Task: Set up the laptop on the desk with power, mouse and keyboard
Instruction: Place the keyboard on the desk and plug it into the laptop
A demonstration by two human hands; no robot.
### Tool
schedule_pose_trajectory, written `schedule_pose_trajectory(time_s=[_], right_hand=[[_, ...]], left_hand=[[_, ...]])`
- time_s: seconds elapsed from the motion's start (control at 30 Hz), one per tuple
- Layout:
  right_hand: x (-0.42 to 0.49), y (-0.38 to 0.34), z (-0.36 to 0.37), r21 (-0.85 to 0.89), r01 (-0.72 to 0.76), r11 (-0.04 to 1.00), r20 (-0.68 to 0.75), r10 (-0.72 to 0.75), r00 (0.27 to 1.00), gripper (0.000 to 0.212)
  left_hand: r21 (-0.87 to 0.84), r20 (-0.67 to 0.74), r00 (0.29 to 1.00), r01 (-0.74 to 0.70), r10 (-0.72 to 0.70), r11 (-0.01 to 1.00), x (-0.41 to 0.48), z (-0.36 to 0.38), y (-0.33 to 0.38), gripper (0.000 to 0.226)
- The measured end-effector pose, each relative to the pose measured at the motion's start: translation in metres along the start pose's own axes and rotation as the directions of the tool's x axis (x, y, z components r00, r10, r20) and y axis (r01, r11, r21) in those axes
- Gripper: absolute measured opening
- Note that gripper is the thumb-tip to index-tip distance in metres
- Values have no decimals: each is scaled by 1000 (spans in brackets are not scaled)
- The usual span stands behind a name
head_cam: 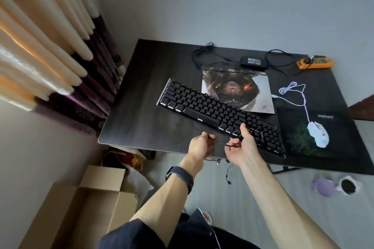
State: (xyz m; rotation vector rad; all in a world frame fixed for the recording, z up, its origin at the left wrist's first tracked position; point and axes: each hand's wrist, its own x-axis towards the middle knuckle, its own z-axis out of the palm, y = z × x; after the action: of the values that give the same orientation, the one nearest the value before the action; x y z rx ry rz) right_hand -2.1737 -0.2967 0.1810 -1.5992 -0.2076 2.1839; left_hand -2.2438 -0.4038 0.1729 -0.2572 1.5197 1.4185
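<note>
A black keyboard [218,111] lies slantwise on the dark desk [145,95], partly over the closed laptop [257,91] with a picture on its lid. My left hand [201,144] and my right hand [242,145] both pinch the keyboard's thin black cable [220,143] just above the desk's front edge; its plug end dangles below the desk. A white mouse [318,134] rests on a dark mouse pad [315,133] at the right, its white cable [291,91] looped towards the laptop. A black power brick [254,61] with cords sits at the back next to an orange power strip [314,62].
A curtain [46,46] hangs at the left. An open cardboard box [85,204] stands on the floor at the lower left, with bags beside it under the desk. A purple object and a white cup [348,186] sit on the floor at the right.
</note>
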Motion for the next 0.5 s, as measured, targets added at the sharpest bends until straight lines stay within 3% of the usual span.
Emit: schedule_pose_trajectory(time_s=[0.13, 0.2, 0.3, 0.37, 0.43, 0.5], right_hand=[[-6, 0, -5, -22, -54, 998, 45, 55, 997, 64], [-7, 0, -7, 3, -105, 994, 42, 105, 994, 78], [-4, 0, -10, 12, -123, 992, 9, 123, 992, 88], [0, 1, -14, 35, -97, 995, 13, 97, 995, 71], [7, 3, -20, 42, -62, 997, 28, 61, 998, 43], [16, 8, -27, 29, -45, 999, 32, 44, 999, 40]], left_hand=[[-281, -155, 984, -133, 92, 950, 9, -30, 35, 36], [-302, -284, 949, -220, 133, 928, 15, -64, 54, 36], [-82, -456, 848, -342, 270, 936, 20, -117, 85, 32], [50, -477, 797, -397, 371, 917, 17, -145, 113, 34], [217, -415, 793, -390, 446, 895, 9, -167, 139, 34], [321, -257, 840, -392, 478, 862, 4, -184, 157, 30]])
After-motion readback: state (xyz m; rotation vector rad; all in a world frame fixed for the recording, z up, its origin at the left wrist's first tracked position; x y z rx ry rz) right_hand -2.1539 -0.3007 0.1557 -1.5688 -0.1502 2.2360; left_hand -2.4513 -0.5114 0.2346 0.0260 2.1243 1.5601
